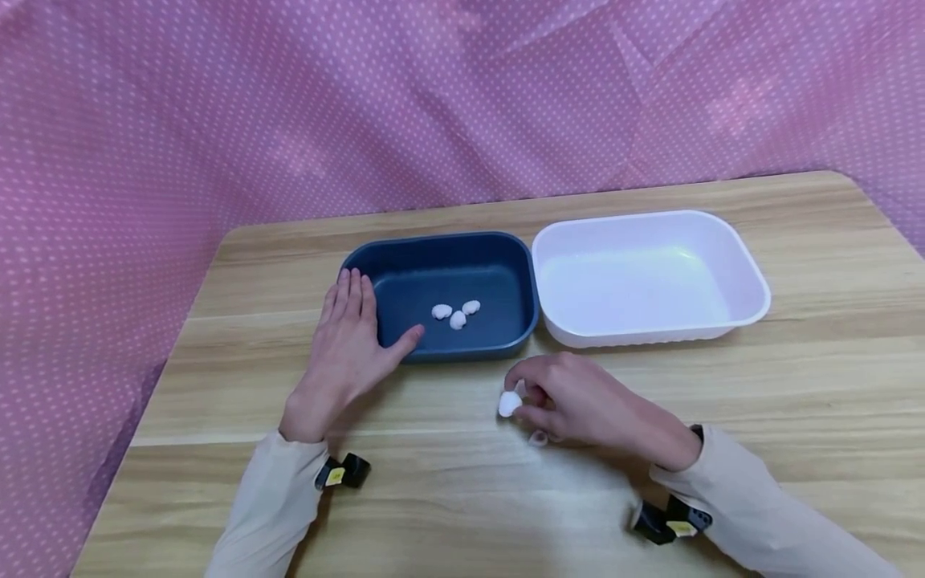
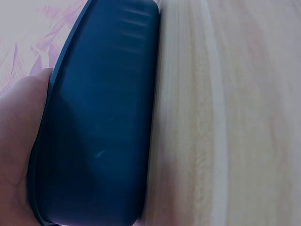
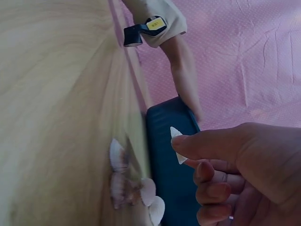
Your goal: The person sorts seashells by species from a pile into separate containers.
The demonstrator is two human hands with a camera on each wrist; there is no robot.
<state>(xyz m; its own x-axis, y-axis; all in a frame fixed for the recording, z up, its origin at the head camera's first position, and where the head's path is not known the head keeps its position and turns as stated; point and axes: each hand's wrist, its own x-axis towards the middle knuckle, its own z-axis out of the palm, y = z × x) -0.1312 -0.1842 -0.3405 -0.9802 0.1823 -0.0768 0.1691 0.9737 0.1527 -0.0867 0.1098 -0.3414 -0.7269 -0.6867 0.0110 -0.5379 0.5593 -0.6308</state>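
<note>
My left hand (image 1: 345,341) rests on the left end of a dark blue basin (image 1: 462,353), fingers straight over its rim and thumb along the near side. Three white seashells (image 1: 458,320) lie together on the basin's floor. In front of the basin, my right hand (image 1: 581,397) pinches a white seashell (image 3: 177,146) between thumb and fingertips; the right wrist view has it edge-on. Several loose seashells (image 3: 118,156) lie on the table close to that hand, and in the head view the hand partly hides them.
A white basin (image 1: 650,333) stands right beside the blue one, to its right. Both sit on a wood-grain table (image 1: 831,361). A pink dotted cloth (image 1: 433,104) hangs behind the table and along its left side. Each wrist wears a small black camera (image 1: 354,470).
</note>
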